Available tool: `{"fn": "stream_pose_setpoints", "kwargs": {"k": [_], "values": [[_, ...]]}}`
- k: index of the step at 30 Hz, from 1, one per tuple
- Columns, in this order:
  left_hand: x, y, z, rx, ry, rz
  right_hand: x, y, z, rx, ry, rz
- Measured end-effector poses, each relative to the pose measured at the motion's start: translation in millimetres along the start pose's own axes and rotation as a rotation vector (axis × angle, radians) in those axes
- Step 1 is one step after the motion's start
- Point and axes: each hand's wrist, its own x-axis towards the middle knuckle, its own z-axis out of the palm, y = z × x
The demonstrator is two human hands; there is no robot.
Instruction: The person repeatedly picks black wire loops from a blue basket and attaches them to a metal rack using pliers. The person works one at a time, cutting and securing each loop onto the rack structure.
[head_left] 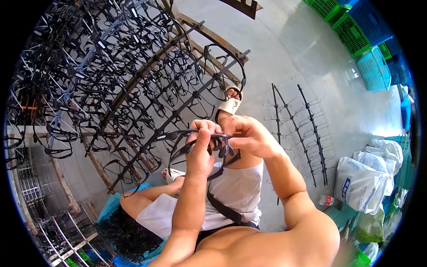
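Observation:
In front of my lap I hold a black plastic frame (pixel 178 153), a curved loop with slim arms, much like an eyewear frame. My left hand (pixel 201 151) is closed round its near side, thumb up. Opposite it, the thumb and forefinger of my right hand (pixel 255 137) pinch the frame's upper right part, where small forked pieces show. My fingers hide some of the frame's middle. Just beyond, a dark rack bar (pixel 178 111) carries similar black frames (pixel 133 58), hung close together in great number.
Wooden rack legs (pixel 209 33) stand ahead. Hooked black rods (pixel 311 129) lie on the floor at right, near white sacks (pixel 362 184) and a bottle (pixel 326 200). Green crates (pixel 351 34) and a light blue basket (pixel 373 69) line the far right. Black pieces (pixel 129 231) fill a blue bag at my left.

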Motion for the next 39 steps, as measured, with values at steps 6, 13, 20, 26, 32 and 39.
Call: {"fn": "stream_pose_setpoints", "kwargs": {"k": [6,13,20,26,32,39], "values": [[-4.9,13.0,1.5,0.178,0.023,-0.122,-14.2,-17.9,-17.8,0.435,-0.198,0.095],[-8.3,-4.7,-10.6,0.571,0.273,-0.084,2.7,-58.6,-37.1,0.427,0.37,-0.172],[-17.0,-11.8,-12.4,0.855,0.51,0.23,117.6,0.2,-11.8,-0.212,0.364,0.014],[-11.8,-18.7,-40.8,0.891,0.554,0.234,140.1,10.1,-8.7,0.116,0.242,0.171],[-8.3,-18.0,-38.5,0.85,0.535,0.259,132.4,15.7,-6.2,0.234,0.212,0.167],[3.4,-5.6,-36.0,0.672,0.579,0.287,98.2,36.5,-16.0,0.254,0.206,0.078]]}}
